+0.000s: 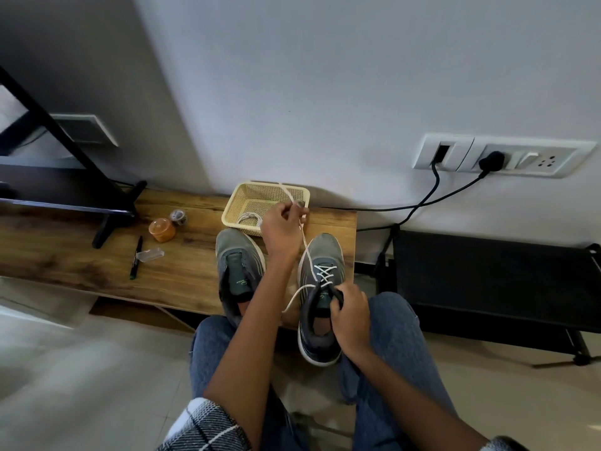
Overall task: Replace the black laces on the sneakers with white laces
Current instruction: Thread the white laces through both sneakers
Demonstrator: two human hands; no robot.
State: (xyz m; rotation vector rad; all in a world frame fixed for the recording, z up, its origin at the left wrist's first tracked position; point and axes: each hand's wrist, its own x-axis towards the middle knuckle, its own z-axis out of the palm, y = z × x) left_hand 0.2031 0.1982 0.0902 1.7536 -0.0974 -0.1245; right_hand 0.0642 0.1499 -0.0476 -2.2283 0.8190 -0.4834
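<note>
**On the wooden bench: sneakers, laces, sundries**

Head view. Wooden bench [182,265] against a white wall.

- Right sneaker [320,297], grey, heel overhanging the bench edge. White lace [305,245] crossed through its lower eyelets; one end pulled up taut, the other trailing loose to the left. Green logo and lettering on the tongue, too small to read.
- Left sneaker [239,268], grey, unlaced. Green tongue lettering, illegible.
- Left hand [281,229]: fingers curled, pinching the taut lace end above the basket.
- Right hand [349,314]: fingers clamped on the right sneaker's collar beside the tongue.
- Cream plastic basket [250,198], just behind the sneakers, holding a coiled white lace [248,218].
- Orange jar [161,230], small tape roll [179,218], black marker [136,257], clear plastic cap [150,255], left of the sneakers.
- Wall socket panel [507,157] with a black plug [491,159].
</note>
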